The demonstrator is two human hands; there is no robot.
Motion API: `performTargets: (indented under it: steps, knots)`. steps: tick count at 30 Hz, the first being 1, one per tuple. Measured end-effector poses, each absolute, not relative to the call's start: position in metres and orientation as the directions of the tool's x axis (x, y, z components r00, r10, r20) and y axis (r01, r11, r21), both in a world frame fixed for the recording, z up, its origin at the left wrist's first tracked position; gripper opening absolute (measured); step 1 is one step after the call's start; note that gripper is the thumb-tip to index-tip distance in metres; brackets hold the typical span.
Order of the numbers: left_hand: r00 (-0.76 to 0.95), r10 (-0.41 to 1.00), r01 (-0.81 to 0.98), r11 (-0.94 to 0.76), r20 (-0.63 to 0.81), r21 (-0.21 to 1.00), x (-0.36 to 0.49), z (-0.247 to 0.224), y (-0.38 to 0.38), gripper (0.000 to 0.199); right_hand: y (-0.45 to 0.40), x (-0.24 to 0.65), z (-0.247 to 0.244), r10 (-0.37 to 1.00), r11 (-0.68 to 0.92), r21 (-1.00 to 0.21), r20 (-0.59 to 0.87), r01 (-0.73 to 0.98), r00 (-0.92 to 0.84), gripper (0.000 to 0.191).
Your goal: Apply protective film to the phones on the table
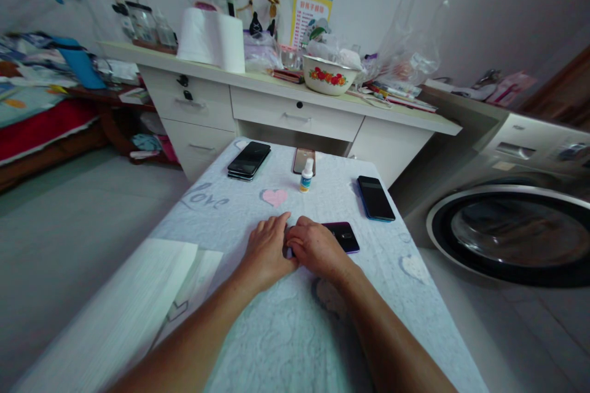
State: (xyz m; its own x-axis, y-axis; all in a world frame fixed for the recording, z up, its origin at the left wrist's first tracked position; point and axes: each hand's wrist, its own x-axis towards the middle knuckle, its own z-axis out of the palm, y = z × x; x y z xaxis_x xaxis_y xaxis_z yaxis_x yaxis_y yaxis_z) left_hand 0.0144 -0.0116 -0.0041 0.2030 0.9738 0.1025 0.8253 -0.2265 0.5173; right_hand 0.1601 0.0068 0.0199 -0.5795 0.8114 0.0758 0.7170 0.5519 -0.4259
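A dark phone with a purple edge (346, 237) lies back up on the cloth-covered table, its left part covered by my hands. My left hand (267, 249) rests at the phone's left end, its fingers stretched forward. Over the phone's left part my right hand (316, 247) is closed, fingertips curled in against my left hand. What those fingers hold, if anything, is hidden. Just beyond my hands stands a small white-capped spray bottle (306, 177). Behind it lies a brownish-gold phone (298, 161). A dark phone with a blue edge (375, 198) lies to the right.
Stacked black phones (249, 159) lie at the table's far left. White folded sheets (124, 301) cover the near left edge. A drawer desk (295, 112) beyond bears a flowered bowl (329, 77) and paper rolls (209, 40). A washing machine (516, 196) stands right.
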Motion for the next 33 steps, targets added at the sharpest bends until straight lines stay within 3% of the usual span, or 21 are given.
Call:
performTargets:
  steps: [19,33]
  knots:
    - [0.211,0.970,0.821,-0.243,0.121,0.517,0.0126,-0.0045,-0.0123,0.081,0.0093,0.1620,0.0223,0.897,0.436,-0.380,0.108,0.815,-0.429,0.021]
    - [0.202,0.974,0.813,-0.224,0.101,0.537,0.0126,-0.0022,-0.0123,0.077,0.0044,0.1654,0.0247,0.782,0.575,-0.457,0.066,0.678,-0.619,0.019]
